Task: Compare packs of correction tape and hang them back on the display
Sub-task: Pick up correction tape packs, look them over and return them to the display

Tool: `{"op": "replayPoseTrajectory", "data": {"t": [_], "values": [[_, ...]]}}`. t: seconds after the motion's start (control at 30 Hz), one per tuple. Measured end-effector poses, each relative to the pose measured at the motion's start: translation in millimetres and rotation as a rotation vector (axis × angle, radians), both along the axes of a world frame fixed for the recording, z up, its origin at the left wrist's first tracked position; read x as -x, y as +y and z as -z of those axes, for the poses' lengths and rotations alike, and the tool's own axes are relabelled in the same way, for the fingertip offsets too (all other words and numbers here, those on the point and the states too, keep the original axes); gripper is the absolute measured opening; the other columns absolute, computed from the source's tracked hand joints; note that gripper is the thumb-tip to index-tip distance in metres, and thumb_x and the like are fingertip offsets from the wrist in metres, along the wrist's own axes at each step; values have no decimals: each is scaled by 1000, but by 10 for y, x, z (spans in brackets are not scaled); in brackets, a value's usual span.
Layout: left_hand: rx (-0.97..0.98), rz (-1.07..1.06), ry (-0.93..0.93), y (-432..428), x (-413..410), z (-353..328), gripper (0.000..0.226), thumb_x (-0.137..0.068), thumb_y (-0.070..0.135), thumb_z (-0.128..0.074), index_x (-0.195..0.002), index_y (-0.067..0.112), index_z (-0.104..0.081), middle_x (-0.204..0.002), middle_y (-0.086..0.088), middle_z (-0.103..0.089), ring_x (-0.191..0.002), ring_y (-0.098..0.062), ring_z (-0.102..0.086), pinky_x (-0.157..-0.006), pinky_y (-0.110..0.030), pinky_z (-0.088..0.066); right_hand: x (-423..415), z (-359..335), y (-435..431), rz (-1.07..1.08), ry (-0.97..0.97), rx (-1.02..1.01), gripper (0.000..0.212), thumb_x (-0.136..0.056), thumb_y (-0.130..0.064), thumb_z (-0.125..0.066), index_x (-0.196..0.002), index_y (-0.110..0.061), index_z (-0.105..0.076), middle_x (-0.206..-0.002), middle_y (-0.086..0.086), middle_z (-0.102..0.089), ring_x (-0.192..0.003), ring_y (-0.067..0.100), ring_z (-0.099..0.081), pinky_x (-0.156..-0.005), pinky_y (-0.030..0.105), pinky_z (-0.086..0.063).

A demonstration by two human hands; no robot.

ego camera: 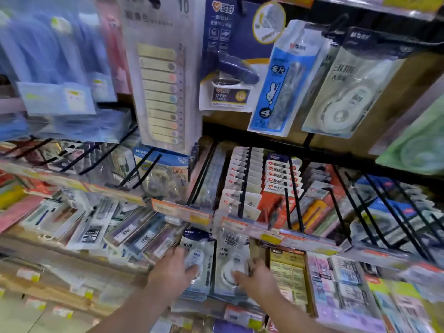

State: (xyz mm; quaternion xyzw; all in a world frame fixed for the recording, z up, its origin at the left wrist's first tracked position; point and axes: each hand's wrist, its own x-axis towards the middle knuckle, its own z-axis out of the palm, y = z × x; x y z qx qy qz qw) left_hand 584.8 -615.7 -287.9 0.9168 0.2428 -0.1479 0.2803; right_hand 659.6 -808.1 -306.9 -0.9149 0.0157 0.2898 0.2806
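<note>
Two packs of correction tape hang side by side low on the display. The left pack (197, 251) has a dark blue header and a white dispenser; my left hand (171, 272) grips its lower left edge, thumb across the front. The right pack (230, 258) is white with a round dispenser; my right hand (258, 277) holds its lower right side, fingers over the dispenser. Both packs sit against the stacks behind them; whether they still hang on their hooks is hidden. A similar large correction tape pack (346, 92) hangs at the upper right.
Black wire hooks (294, 188) jut out above my hands, loaded with small carded items. Price label rails (240, 224) run across the shelf. Ink packs (134, 234) lie at the left, sticker sheets (288, 275) at the right, a stapler pack (230, 56) above.
</note>
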Motion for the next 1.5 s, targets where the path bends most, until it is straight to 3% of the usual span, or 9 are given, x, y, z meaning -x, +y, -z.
{"op": "replayPoseTrajectory", "data": {"t": [0.13, 0.3, 0.6, 0.8, 0.97, 1.07, 1.23, 1.4, 1.5], "values": [[200, -171, -12, -10, -8, -4, 70, -88, 38, -63, -144, 11, -29, -137, -7, -48, -109, -21, -56, -94, -32, -45, -22, 8, -20, 115, 66, -90, 71, -83, -41, -69, -137, -9, -35, -119, 5, -56, -105, 21, -59, -88, 30, -50], [438, -388, -26, 90, -5, 191, 72, -77, 31, -75, -133, 1, -42, -115, -11, -61, -93, -26, -64, -86, -41, -54, -3, -59, -66, 357, 193, -237, 49, -85, -21, -69, -124, -5, -43, -97, 6, -59, -60, 12, -61, -44, 23, -44], [666, -572, -108, 14, 184, -59, 57, -84, 4, -69, -132, -6, -40, -128, -24, -50, -115, -34, -50, -93, -39, -39, 251, -209, -129, 525, 131, -347, 46, -83, -5, -62, -120, 1, -36, -93, 15, -52, -78, 30, -64, -74, 43, -56], [761, -566, -170, -38, 427, -179, 30, -83, -3, -66, -109, 0, -51, -109, -19, -63, -87, -24, -53, -83, -34, -40, 500, -315, -166, 588, 13, -313, 66, -82, -10, -65, -138, 0, -32, -113, 17, -57, -97, 32, -60, -89, 50, -52], [764, -513, -194, -108, 633, -245, 53, -85, 3, -66, -132, 0, -41, -119, -11, -55, -106, -29, -52, -92, -36, -40, 827, -463, -228, 579, -50, -383, 70, -87, -8, -61, -145, -2, -23, -95, 12, -58, -69, 19, -56, -59, 31, -50], [788, -489, -229, -138, 765, -299, 33, -86, 2, -65, -114, 5, -48, -102, -8, -60, -92, -24, -53, -84, -34, -43, 1000, -480, -254, 590, -93, -422, 75, -87, -9, -61, -148, -4, -18, -126, 21, -53, -63, 14, -52, -49, 23, -44], [831, -392, -266, -241, 981, -406, 23, -88, 8, -64, -108, 13, -54, -99, -3, -66, -86, -17, -62, -77, -34, -48, 1282, -540, -218, 595, -173, -493, 80, -82, -14, -65, -149, -12, -20, -138, 15, -48, -112, 32, -57, -92, 46, -51], [884, -334, -328, -309, 1136, -588, 21, -92, 8, -58, -104, 19, -45, -95, 8, -58, -86, -12, -56, -82, -33, -47, 1476, -686, -277, 543, -217, -565, 70, -85, -13, -63, -145, -4, -29, -112, 8, -52, -98, 24, -55, -86, 46, -50], [915, -311, -356, -322, 1244, -681, 26, -90, 10, -61, -113, 17, -53, -107, -1, -65, -97, -18, -61, -90, -40, -46, 1587, -766, -326, 550, -212, -666, 69, -86, -16, -64, -145, -8, -30, -128, 10, -49, -112, 28, -51, -96, 47, -45]]}}
